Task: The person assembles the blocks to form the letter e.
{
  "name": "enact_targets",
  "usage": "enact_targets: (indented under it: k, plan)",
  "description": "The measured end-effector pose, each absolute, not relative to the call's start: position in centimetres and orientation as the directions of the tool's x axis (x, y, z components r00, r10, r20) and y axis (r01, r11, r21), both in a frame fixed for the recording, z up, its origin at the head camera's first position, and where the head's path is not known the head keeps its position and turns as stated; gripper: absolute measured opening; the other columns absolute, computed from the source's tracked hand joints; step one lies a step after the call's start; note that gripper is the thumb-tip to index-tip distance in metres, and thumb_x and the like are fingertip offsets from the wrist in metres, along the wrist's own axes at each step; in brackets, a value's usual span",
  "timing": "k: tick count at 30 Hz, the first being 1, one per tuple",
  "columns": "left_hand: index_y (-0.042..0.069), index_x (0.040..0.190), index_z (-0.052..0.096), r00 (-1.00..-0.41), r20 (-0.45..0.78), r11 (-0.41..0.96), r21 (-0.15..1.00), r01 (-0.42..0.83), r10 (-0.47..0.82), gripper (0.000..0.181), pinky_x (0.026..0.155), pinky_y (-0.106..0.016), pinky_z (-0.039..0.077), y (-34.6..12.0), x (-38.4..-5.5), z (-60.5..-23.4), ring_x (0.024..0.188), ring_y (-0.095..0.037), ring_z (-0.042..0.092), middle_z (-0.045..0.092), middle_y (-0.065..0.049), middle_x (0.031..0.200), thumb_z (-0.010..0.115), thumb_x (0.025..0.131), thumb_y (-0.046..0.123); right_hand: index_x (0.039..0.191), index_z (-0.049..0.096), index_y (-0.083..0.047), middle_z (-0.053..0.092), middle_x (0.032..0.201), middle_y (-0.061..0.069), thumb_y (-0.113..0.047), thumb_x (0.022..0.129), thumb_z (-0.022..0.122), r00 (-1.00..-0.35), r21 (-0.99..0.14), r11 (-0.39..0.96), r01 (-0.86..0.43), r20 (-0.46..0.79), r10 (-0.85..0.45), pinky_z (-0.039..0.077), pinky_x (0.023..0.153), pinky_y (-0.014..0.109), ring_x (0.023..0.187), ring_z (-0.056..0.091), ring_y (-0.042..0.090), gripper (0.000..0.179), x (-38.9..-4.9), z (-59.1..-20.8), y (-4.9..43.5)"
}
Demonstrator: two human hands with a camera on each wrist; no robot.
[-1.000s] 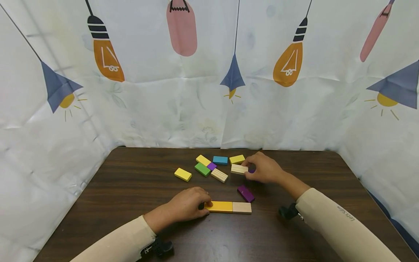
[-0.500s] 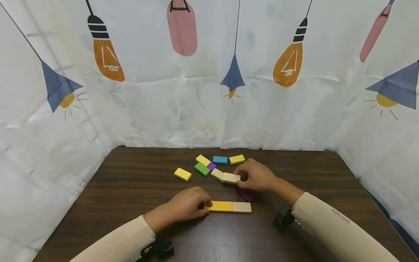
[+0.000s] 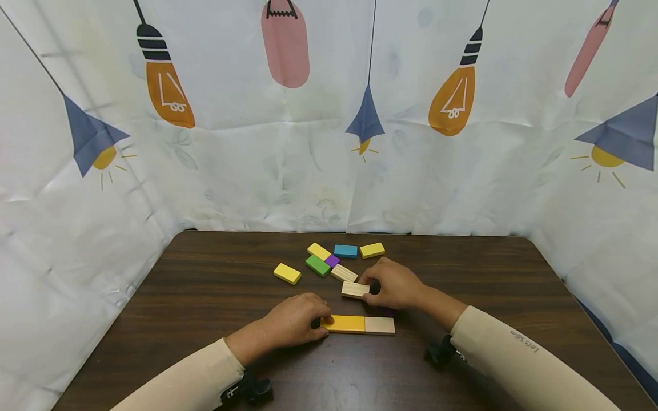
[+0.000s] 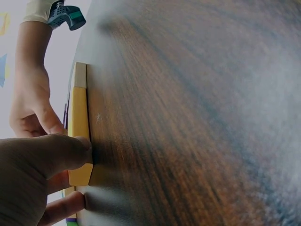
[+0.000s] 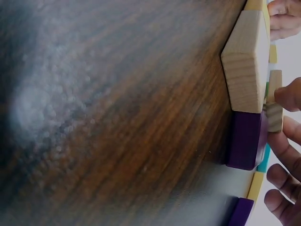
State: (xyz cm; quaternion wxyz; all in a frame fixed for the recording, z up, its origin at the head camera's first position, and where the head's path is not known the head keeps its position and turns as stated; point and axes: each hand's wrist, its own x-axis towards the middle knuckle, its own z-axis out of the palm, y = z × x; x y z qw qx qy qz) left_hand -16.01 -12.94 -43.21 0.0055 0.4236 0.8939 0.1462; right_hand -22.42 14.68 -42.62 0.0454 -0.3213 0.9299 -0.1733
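Observation:
My left hand [image 3: 295, 321] pinches the left end of a yellow wooden block [image 3: 346, 324], its thumb [image 4: 70, 153] on the near side. A plain wooden block [image 3: 380, 325] lies end to end with that yellow one. Farther back, my right hand [image 3: 394, 283] grips another plain wooden block [image 5: 275, 101] between thumb and fingers; it looks slightly raised above the table. A purple block [image 5: 244, 141] sits behind the row's plain end, mostly hidden by my right hand in the head view.
Loose blocks lie behind the hands: yellow [image 3: 287, 273], green [image 3: 318, 265], blue [image 3: 346, 251], yellow [image 3: 372, 250], and a plain one [image 3: 344, 274], among others. A second purple block [image 5: 241, 212] shows in the right wrist view. A printed curtain [image 3: 231, 171] surrounds the dark table [image 3: 205, 297].
My right hand has carried the plain block leftward and nearer, past the other plain block, and now covers the purple one. The left hand stays in place on the yellow block.

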Motion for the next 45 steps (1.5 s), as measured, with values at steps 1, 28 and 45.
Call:
enact_targets:
  k: [1,28,45]
  plan:
    - [0.02,0.093,0.076,-0.642,0.112,0.599,0.267,0.755,0.759,0.01,0.084,-0.031,0.055,-13.0,-16.0,-43.2,0.097,-0.01,0.063,0.068,0.009,0.096,0.083,0.088,0.024,0.111,0.076,-0.026,0.066,0.098,-0.015,-0.038,0.088,0.079,-0.792,-0.352,0.736,-0.579,0.025,-0.611,0.052,0.079,0.035,0.1,0.054,0.011,0.027,-22.4,-42.6,14.6]
    - [0.02,0.094,0.076,-0.649,0.098,0.605,0.279,0.745,0.754,0.01,0.084,-0.03,0.055,-13.0,-16.1,-43.3,0.096,-0.009,0.063,0.069,0.01,0.096,0.083,0.088,0.024,0.105,0.078,-0.024,0.066,0.09,-0.018,-0.028,0.095,0.074,-0.795,-0.38,0.73,-0.569,0.024,-0.607,0.05,0.08,0.036,0.097,0.055,0.013,0.011,-23.4,-42.9,15.2]
    - [0.02,0.094,0.077,-0.647,0.092,0.602,0.285,0.746,0.757,0.01,0.083,-0.03,0.055,-13.0,-16.2,-43.3,0.094,-0.009,0.063,0.069,0.01,0.094,0.083,0.088,0.025,0.102,0.079,-0.023,0.07,0.096,-0.014,-0.025,0.094,0.073,-0.797,-0.401,0.725,-0.56,0.022,-0.603,0.05,0.084,0.04,0.095,0.057,0.016,0.01,-24.7,-42.1,14.9]
